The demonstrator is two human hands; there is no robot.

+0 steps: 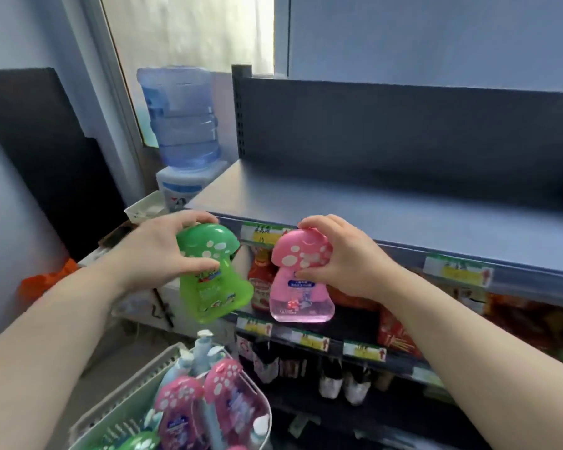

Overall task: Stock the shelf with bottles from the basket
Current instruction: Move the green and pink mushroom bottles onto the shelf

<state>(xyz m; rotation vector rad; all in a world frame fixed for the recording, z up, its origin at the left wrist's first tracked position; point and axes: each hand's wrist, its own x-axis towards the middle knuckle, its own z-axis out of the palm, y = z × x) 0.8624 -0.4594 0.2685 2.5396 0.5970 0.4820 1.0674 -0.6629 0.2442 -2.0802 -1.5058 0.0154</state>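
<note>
- My left hand (pixel 163 251) grip is clamped on the cap of the green mushroom bottle (pixel 213 274); right hand (pixel 342 258) grip clamped on the pink mushroom bottle (pixel 301 277).
- Both bottles hang roughly upright, caps up, just in front of and below the top shelf (pixel 387 206) lip.
- Shelf deck lies up and forward of both grips; neither hand clearly nearer.
- More bottles wait in the basket (pixel 134 384).

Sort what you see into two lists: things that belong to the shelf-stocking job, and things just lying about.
Job: green bottle in left hand; pink bottle in right hand; basket; top shelf.

Lying about: water cooler; orange bag; snack packets; ketchup.
</note>
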